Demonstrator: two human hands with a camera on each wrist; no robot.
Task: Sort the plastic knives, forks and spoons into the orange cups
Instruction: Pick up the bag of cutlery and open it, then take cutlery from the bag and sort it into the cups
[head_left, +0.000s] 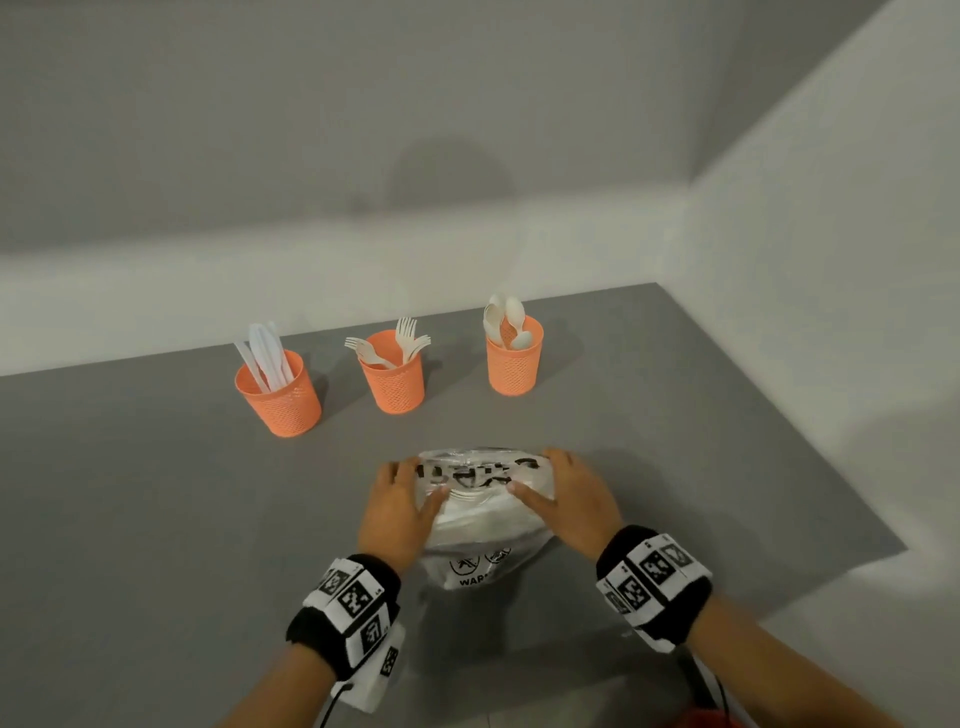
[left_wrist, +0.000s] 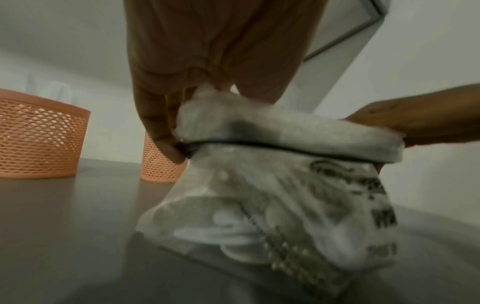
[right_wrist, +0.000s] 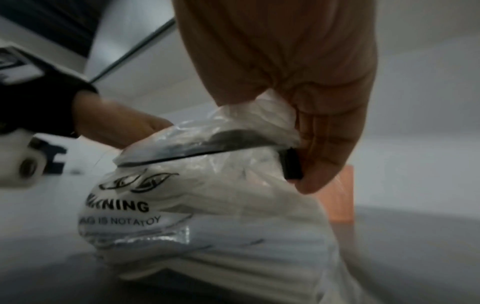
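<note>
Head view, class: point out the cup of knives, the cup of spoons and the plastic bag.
cup of knives (head_left: 283, 402), head view, mesh wall
cup of spoons (head_left: 513, 366), head view, mesh wall
plastic bag (head_left: 475, 564), head view, printed lower part

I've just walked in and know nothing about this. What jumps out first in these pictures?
Three orange cups stand in a row at the back of the grey table: the left cup holds knives, the middle cup forks, the right cup spoons. Nearer, the left hand and right hand grip a clear plastic bag of white cutlery from either side.
</note>
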